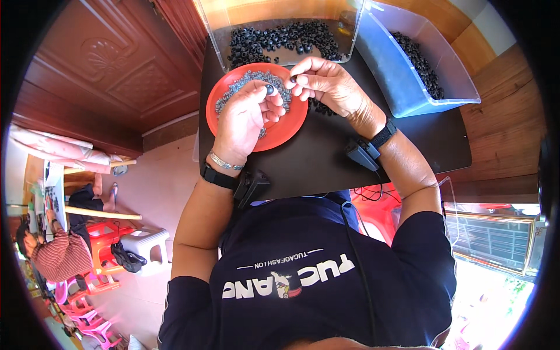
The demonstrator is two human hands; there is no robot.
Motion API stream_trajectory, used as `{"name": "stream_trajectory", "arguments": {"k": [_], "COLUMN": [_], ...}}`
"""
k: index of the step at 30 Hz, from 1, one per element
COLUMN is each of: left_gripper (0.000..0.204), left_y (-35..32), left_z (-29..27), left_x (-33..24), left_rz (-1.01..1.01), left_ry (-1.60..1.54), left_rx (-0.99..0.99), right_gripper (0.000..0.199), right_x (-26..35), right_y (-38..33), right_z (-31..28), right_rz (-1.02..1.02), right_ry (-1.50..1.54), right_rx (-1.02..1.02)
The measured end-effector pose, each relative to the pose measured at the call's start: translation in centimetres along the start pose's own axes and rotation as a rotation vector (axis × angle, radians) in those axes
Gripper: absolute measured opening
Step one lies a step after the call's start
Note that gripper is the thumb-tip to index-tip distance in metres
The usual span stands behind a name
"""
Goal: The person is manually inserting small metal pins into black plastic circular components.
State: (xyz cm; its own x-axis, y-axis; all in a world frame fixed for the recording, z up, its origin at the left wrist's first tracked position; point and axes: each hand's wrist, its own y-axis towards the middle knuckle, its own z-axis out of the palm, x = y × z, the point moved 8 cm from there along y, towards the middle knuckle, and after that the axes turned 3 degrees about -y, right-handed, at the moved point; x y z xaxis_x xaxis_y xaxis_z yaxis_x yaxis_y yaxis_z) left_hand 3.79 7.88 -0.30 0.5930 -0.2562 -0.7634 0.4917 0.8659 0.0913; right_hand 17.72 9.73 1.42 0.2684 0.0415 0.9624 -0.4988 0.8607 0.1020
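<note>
My left hand is over the left part of an orange-red plate, palm turned up and fingers curled. A small round black cap-like piece sits by its thumb and fingertips. My right hand comes over the plate's right rim, pinching another small dark piece between thumb and forefinger. The two pieces are close together but apart. Many small grey, translucent-looking parts lie in the plate, partly hidden by my left hand.
Behind the plate stands a clear bin holding black pieces. A bluish translucent bin at the right holds more. Loose black pieces lie on the dark table. Far left, another person sits near red stools.
</note>
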Motion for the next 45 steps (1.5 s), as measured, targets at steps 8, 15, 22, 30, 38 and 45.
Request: {"name": "stream_trajectory", "arguments": {"k": [8,15,22,30,38,45], "left_gripper": [0.016,0.02,0.02,0.019,0.018,0.017], "left_y": [0.0,0.0,0.0,-0.1,-0.3,-0.5], "left_z": [0.1,0.4,0.8,0.8,1.0,1.3], "left_x": [0.2,0.7,0.7,0.3,0.4,0.4], "left_rz": [-0.006,-0.029,-0.019,0.027,0.036,0.012], "left_ry": [0.011,0.044,0.066,0.157,0.164,0.199], "left_rx": [-0.01,0.041,0.051,-0.038,-0.047,-0.059], "right_gripper": [0.019,0.021,0.02,0.018,0.017,0.018], "right_x": [-0.3,1.5,2.3,3.0,3.1,3.2], "right_y": [0.0,-0.4,-0.9,-1.2,-1.4,-1.7], "right_z": [-0.5,1.0,1.9,2.1,2.4,2.5], "right_rz": [-0.008,-0.144,-0.241,-0.229,-0.211,-0.233], "right_ry": [-0.007,-0.23,-0.398,-0.452,-0.348,-0.339], "right_rx": [-0.051,-0.032,-0.068,-0.063,-0.063,-0.045]}}
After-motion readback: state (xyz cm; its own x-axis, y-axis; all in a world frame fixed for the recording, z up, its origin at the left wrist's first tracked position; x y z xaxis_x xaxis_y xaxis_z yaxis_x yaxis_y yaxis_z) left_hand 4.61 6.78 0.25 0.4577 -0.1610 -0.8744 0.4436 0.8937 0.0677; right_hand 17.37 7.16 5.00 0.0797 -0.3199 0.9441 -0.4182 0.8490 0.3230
